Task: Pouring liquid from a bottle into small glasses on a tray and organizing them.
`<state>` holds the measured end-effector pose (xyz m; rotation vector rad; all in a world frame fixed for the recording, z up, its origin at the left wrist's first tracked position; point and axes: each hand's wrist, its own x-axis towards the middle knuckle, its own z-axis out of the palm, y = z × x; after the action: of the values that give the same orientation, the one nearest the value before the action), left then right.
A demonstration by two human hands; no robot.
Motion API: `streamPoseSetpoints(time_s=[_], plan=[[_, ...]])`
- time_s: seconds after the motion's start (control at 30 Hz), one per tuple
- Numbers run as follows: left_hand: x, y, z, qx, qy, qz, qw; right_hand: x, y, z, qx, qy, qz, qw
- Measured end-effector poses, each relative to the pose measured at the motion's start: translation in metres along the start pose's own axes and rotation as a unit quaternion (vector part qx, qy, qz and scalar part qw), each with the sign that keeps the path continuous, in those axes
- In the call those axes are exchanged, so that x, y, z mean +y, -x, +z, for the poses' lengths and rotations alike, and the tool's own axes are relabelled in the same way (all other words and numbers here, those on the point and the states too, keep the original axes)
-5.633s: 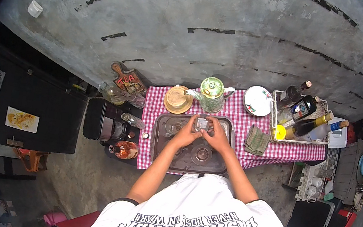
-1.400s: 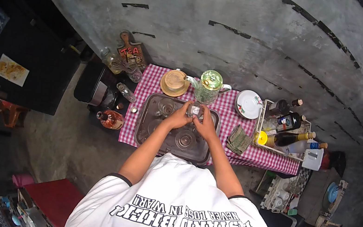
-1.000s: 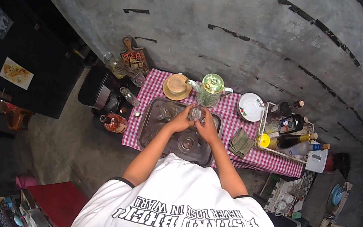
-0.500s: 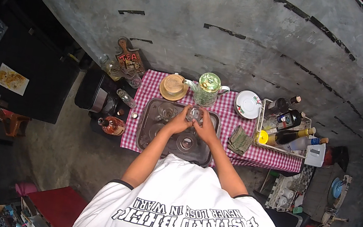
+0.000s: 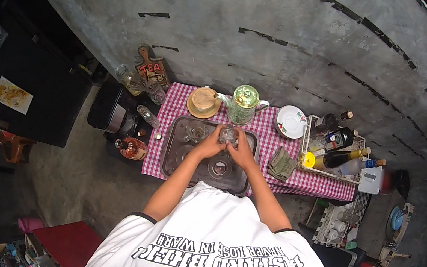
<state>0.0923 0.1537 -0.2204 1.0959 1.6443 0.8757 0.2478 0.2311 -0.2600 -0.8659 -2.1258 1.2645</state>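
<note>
Both hands share one grip on a small clear glass cup: the left hand wraps its left side and the right hand its right side, fingers closed around it. How tightly each hand presses cannot be told from this height. The cup is held just above the far edge of a dark rectangular metal tray, near the tray's middle.

On the tray, left of the hands, stands another clear glass, and two round glass pieces lie nearer the person, one of them between the forearms. The tray rests on a desk covered with a red-and-white checked cloth.

Just beyond the held cup stands a clear glass teapot with a green lid, and left of it a round tan woven lid or coaster. Right of the teapot lies a white saucer with a floral rim. A folded grey-green cloth lies just right of the tray. At the desk's right end a white wire basket holds several dark and clear bottles.
</note>
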Motion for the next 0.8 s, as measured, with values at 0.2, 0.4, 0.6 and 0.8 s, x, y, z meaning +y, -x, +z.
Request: streamPoseSetpoints(time_s=[0.2, 0.4, 0.6, 0.8], plan=[[-0.002, 0.000, 0.000, 0.001, -0.002, -0.004, 1.000, 0.002, 0.000, 0.001, -0.004, 0.014, -0.007, 1.000], [-0.019, -0.006, 0.003, 0.031, 0.012, 0.043, 0.999, -0.007, -0.002, -0.001, -0.009, -0.012, -0.004, 1.000], [-0.021, -0.007, 0.005, 0.033, -0.007, 0.075, 0.997, -0.003, 0.001, 0.000, -0.002, -0.002, -0.002, 1.000], [-0.011, -0.003, 0.001, 0.029, 0.008, 0.040, 0.999, -0.013, -0.002, -0.003, -0.010, -0.005, 0.011, 1.000]])
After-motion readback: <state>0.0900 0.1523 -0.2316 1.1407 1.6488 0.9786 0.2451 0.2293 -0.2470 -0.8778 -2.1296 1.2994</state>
